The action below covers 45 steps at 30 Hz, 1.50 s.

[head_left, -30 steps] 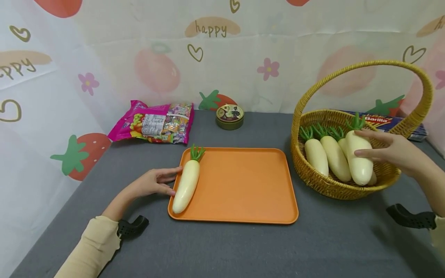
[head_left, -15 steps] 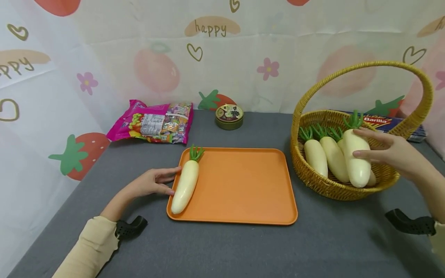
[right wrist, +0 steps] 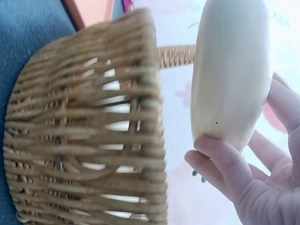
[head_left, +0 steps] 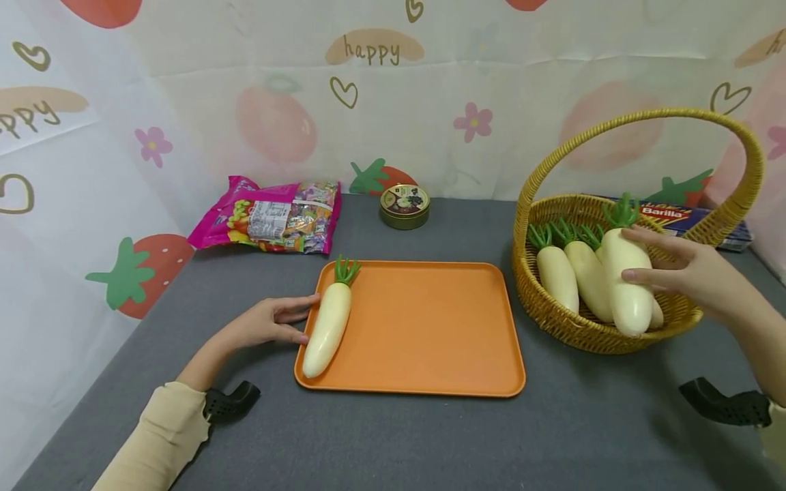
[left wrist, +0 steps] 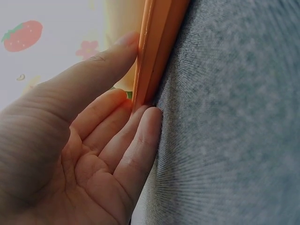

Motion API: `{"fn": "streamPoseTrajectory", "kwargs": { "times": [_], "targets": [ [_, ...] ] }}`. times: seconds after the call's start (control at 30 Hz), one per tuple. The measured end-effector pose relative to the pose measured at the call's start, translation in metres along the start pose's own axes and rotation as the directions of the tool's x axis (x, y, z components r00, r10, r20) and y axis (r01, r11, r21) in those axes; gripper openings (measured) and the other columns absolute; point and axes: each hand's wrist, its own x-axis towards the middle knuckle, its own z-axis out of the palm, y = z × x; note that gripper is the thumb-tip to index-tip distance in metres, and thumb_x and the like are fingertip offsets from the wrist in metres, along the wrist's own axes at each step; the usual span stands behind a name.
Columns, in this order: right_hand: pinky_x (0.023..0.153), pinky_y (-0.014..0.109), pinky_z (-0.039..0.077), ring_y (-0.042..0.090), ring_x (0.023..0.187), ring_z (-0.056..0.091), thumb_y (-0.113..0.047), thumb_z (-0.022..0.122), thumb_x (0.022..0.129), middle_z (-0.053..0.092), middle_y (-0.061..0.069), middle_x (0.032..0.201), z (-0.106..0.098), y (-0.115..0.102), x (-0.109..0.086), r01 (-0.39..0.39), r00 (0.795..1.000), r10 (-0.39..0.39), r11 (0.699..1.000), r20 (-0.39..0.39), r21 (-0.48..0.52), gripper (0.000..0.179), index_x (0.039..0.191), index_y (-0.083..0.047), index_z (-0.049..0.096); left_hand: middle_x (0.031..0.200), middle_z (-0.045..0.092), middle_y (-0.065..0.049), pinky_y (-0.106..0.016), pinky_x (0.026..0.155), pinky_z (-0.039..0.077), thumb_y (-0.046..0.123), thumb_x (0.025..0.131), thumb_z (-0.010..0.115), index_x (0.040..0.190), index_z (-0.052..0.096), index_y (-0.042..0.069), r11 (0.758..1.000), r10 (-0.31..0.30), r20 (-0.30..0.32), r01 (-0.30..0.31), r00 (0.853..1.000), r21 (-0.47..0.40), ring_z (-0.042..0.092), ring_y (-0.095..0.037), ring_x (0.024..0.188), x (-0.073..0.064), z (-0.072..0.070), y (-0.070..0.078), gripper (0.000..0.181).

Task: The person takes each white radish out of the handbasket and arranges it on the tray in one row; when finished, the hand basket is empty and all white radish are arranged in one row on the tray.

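Observation:
My right hand (head_left: 694, 273) holds a white radish (head_left: 629, 273) with green leaf stubs over the wicker basket (head_left: 552, 327). In the right wrist view the radish (right wrist: 232, 70) is between thumb and fingers, raised beyond the basket's rim (right wrist: 152, 117). Several more white radishes (head_left: 557, 276) lie inside the basket, partly hidden behind the held one. My left hand (head_left: 264, 324) touches the left edge of an orange tray (head_left: 430, 327), its fingers fairly straight. The left wrist view shows the thumb and fingertips against the tray's rim (left wrist: 157, 51). One radish (head_left: 328, 331) lies along the tray's left side.
A pink candy bag (head_left: 270, 215) and a round tin (head_left: 404, 206) stand at the back of the grey table (head_left: 399, 443). Behind the basket lies a blue Barilla box (head_left: 666, 213). The basket's tall handle (head_left: 645, 114) arches over the radishes. A patterned cloth (head_left: 417, 150) hangs behind.
The radish in my right hand has shifted slightly left and toward me, its lower end now lower in view. My left hand stays at the tray's edge.

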Motion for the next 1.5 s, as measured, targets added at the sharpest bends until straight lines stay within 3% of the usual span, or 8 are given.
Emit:
{"fn": "streamPoseTrajectory", "kwargs": {
  "times": [0.17, 0.23, 0.4, 0.63, 0.83, 1.03, 1.2, 1.5],
  "targets": [
    [0.071, 0.021, 0.045, 0.025, 0.114, 0.045, -0.024, 0.062, 0.086, 0.013, 0.012, 0.147, 0.003, -0.008, -0.009, 0.004, 1.0, -0.004, 0.999, 0.024, -0.034, 0.067, 0.143, -0.018, 0.026, 0.14, 0.025, -0.022, -0.03, 0.093, 0.037, 0.01, 0.08, 0.067, 0.136, 0.032, -0.005, 1.0, 0.008, 0.001, -0.008, 1.0, -0.01, 0.033, -0.034, 0.122, 0.0, -0.001, 0.0, 0.068],
    [0.072, 0.018, 0.044, 0.025, 0.115, 0.043, -0.024, 0.063, 0.086, 0.016, 0.011, 0.146, 0.004, -0.01, -0.012, 0.009, 1.0, -0.007, 0.999, 0.027, -0.048, 0.067, 0.143, -0.021, 0.027, 0.14, 0.025, -0.022, -0.03, 0.093, 0.037, 0.01, 0.081, 0.067, 0.136, 0.032, -0.004, 1.0, 0.014, 0.002, -0.014, 1.0, -0.006, 0.033, -0.034, 0.122, 0.001, -0.001, 0.0, 0.067],
    [0.068, 0.02, 0.048, -0.007, 0.095, 0.048, -0.019, 0.064, 0.084, 0.015, 0.013, 0.146, 0.01, -0.012, -0.016, 0.071, 0.996, -0.07, 0.997, 0.053, -0.008, 0.066, 0.141, -0.019, 0.031, 0.14, 0.025, -0.022, -0.03, 0.093, 0.036, 0.009, 0.081, 0.067, 0.136, 0.032, -0.005, 1.0, 0.024, 0.005, -0.024, 1.0, -0.008, 0.033, -0.034, 0.122, 0.002, 0.0, 0.0, 0.067],
    [0.068, 0.027, 0.051, 0.024, 0.112, 0.047, -0.017, 0.066, 0.083, 0.01, 0.013, 0.147, 0.023, -0.021, -0.023, 0.1, 0.991, -0.102, 0.995, 0.091, 0.027, 0.066, 0.14, -0.018, 0.033, 0.14, 0.025, -0.022, -0.031, 0.093, 0.036, 0.01, 0.081, 0.067, 0.136, 0.032, -0.005, 1.0, 0.017, 0.003, -0.017, 1.0, -0.015, 0.032, -0.034, 0.122, 0.003, 0.002, 0.0, 0.067],
    [0.073, 0.021, 0.048, 0.007, 0.111, 0.046, -0.008, 0.067, 0.081, 0.018, 0.017, 0.145, 0.03, -0.028, -0.027, 0.188, 0.974, -0.192, 0.981, 0.116, 0.047, 0.063, 0.137, -0.018, 0.04, 0.14, 0.025, -0.022, -0.031, 0.093, 0.036, 0.009, 0.081, 0.067, 0.136, 0.032, -0.005, 1.0, 0.019, 0.007, -0.019, 1.0, -0.015, 0.032, -0.034, 0.123, 0.003, 0.002, -0.001, 0.067],
    [0.075, 0.019, 0.047, 0.041, 0.112, 0.042, -0.007, 0.07, 0.077, 0.026, 0.012, 0.143, 0.042, -0.038, -0.026, 0.277, 0.951, -0.278, 0.96, 0.134, 0.026, 0.062, 0.134, -0.012, 0.045, 0.141, 0.024, -0.022, -0.03, 0.093, 0.036, 0.009, 0.081, 0.067, 0.136, 0.031, -0.006, 1.0, 0.021, 0.009, -0.02, 1.0, -0.023, 0.031, -0.034, 0.123, 0.002, 0.001, -0.001, 0.068],
    [0.083, 0.017, 0.042, 0.035, 0.115, 0.043, -0.01, 0.071, 0.077, 0.029, 0.009, 0.142, 0.055, -0.051, -0.021, 0.328, 0.932, -0.331, 0.944, 0.147, 0.04, 0.061, 0.133, -0.01, 0.046, 0.141, 0.024, -0.021, -0.03, 0.093, 0.037, 0.011, 0.08, 0.067, 0.136, 0.03, -0.005, 0.999, 0.018, 0.007, -0.018, 1.0, -0.028, 0.031, -0.033, 0.123, 0.001, 0.0, -0.002, 0.069],
    [0.09, 0.038, 0.041, 0.032, 0.126, 0.027, -0.012, 0.071, 0.078, 0.027, 0.009, 0.143, 0.087, -0.059, -0.001, 0.295, 0.924, -0.332, 0.934, 0.187, 0.201, 0.063, 0.133, -0.004, 0.042, 0.141, 0.022, -0.023, -0.029, 0.093, 0.037, 0.01, 0.081, 0.066, 0.137, 0.028, -0.006, 0.999, 0.027, 0.023, -0.026, 0.999, -0.038, 0.029, -0.034, 0.123, 0.0, 0.001, 0.0, 0.069]
  ]
}}
